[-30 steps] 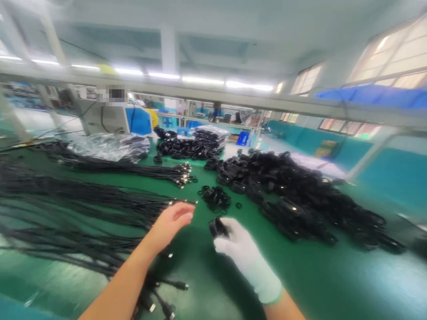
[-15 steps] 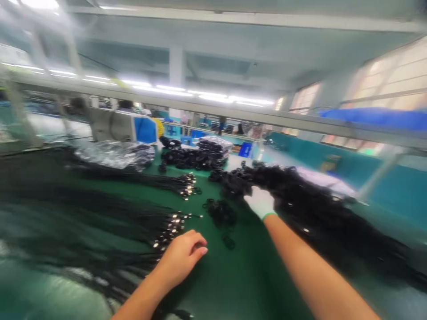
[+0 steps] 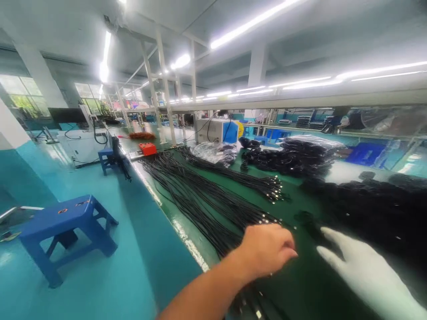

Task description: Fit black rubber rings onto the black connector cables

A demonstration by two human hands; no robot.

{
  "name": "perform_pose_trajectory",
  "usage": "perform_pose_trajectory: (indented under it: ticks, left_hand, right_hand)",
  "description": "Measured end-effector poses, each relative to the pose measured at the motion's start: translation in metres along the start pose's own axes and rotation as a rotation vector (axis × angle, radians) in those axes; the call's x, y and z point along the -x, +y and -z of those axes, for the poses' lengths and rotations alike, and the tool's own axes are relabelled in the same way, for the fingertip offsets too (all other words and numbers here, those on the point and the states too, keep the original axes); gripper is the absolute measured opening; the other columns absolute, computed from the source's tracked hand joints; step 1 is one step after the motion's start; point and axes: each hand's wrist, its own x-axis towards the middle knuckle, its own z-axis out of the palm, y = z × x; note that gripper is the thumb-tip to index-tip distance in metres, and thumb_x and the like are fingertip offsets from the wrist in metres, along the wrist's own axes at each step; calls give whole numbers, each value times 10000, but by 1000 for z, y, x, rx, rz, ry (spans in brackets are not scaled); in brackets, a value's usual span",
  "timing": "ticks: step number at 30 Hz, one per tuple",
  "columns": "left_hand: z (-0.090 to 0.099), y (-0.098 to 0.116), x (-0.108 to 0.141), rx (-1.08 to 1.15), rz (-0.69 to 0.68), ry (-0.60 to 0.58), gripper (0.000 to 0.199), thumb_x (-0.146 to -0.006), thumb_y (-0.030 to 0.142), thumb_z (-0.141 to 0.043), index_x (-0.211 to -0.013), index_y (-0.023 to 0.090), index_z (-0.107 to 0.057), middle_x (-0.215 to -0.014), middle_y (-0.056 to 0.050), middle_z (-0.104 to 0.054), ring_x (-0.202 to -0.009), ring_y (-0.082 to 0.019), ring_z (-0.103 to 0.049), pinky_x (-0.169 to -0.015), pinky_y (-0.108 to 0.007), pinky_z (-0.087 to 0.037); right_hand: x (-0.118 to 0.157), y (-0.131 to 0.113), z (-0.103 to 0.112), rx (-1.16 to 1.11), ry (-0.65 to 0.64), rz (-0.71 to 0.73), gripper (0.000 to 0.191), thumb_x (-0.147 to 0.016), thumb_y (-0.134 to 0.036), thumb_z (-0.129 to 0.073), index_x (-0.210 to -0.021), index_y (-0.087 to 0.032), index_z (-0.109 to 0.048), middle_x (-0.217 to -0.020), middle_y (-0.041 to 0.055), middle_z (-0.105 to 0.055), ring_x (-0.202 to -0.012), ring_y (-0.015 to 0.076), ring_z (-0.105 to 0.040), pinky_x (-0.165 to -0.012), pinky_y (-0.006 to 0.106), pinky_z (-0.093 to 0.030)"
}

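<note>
My bare left hand [image 3: 269,249] is over the metal-tipped ends of a long bundle of black cables [image 3: 213,202]. Its fingers curl inward, and whatever they might hold is hidden. To the right, my right hand [image 3: 355,262] wears a white glove, thumb and fingers apart, with nothing between them. It is beside a small black coil [image 3: 305,217] and in front of a large dark heap of coiled cables [image 3: 373,213]. A second cable bundle [image 3: 233,174] lies farther back on the green mat [image 3: 300,289].
Behind the bundles are clear plastic bags [image 3: 215,152], a grey and blue machine [image 3: 216,130] and bagged black coils [image 3: 300,153]. A red box [image 3: 147,148] sits near the table's left edge. A blue stool [image 3: 63,218] stands on the floor at left.
The view has swung left, bringing the floor and stool in. My right hand has come away from the dark heap toward me, its fingers now spread. My left hand remains curled by the cable ends.
</note>
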Motion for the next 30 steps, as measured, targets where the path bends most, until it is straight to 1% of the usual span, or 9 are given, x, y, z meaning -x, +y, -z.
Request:
perform_pose_trajectory:
  ticks: [2, 5, 8, 10, 13, 15, 21, 25, 30]
  left_hand:
    - [27, -27, 15, -147, 110, -3, 148, -852, 394, -562, -904, 276, -633, -965, 21, -652, -906, -172, -609, -783, -277, -475]
    - [53, -79, 27, -248, 249, -29, 112, -854, 293, -571, -867, 211, -646, -919, -32, -648, -907, -215, -611, -791, -351, -482]
    - [57, -116, 27, -295, 305, -74, 185, -890, 307, -542, -977, 164, -620, -1007, -59, -627, -922, -192, -600, -814, -383, -497]
    - [54, -127, 26, -298, 303, -90, 241, -904, 322, -525, -1064, 152, -585, -1079, -72, -603, -930, -178, -595, -817, -384, -507]
    - [56, -133, 32, -277, 290, -51, 240, -901, 324, -530, -1055, 149, -587, -1073, -70, -604, -932, -180, -593, -817, -385, -505]
    - [63, -138, 45, -260, 308, 22, 194, -900, 302, -522, -994, 155, -606, -1023, -54, -618, -924, -177, -588, -820, -368, -488]
    - [85, -167, 107, -249, 487, 257, 134, -868, 220, -486, -930, 204, -604, -918, -22, -628, -874, -170, -580, -767, -275, -425]
    - [72, -169, 132, -208, 437, 212, 94, -827, 196, -537, -868, 209, -621, -897, -2, -615, -845, -157, -568, -734, -250, -418]
    - [53, -162, 128, -166, 317, 91, 131, -783, 209, -627, -913, 218, -630, -990, -20, -598, -961, -191, -516, -855, -301, -384]
  right_hand:
    - [31, -25, -4, -114, -113, 111, 544, -784, -516, -499, -1197, -180, -610, -1169, 129, -638, -1076, 319, -590, -900, 460, -474]
    - [60, -74, -1, -207, -165, 322, 528, -809, -504, -479, -1258, -239, -564, -1339, 85, -512, -1222, 325, -485, -991, 517, -416]
    - [72, -121, -4, -253, -313, 557, 568, -824, -493, -497, -1346, -274, -447, -1419, 56, -385, -1314, 341, -350, -1060, 576, -294]
    - [78, -138, -16, -221, -415, 548, 621, -789, -503, -547, -1345, -247, -444, -1422, 86, -345, -1307, 388, -327, -1036, 635, -272]
    - [89, -140, -39, -106, -412, 416, 667, -783, -542, -525, -1323, -155, -474, -1411, 146, -298, -1291, 430, -307, -1005, 679, -260]
    - [96, -136, -45, -20, -394, 349, 700, -818, -575, -435, -1340, -109, -438, -1417, 155, -252, -1303, 416, -276, -1024, 661, -241]
    - [105, -134, -23, 94, -450, 263, 656, -856, -528, -342, -1366, -120, -392, -1433, 109, -237, -1328, 372, -228, -1043, 624, -250]
    - [115, -139, -15, -9, -321, 343, 670, -867, -555, -326, -1352, -107, -434, -1430, 131, -300, -1320, 392, -284, -1016, 659, -287]
    - [122, -129, -24, -110, -273, 349, 600, -863, -528, -376, -1339, -173, -466, -1424, 114, -374, -1293, 379, -369, -1004, 648, -333]
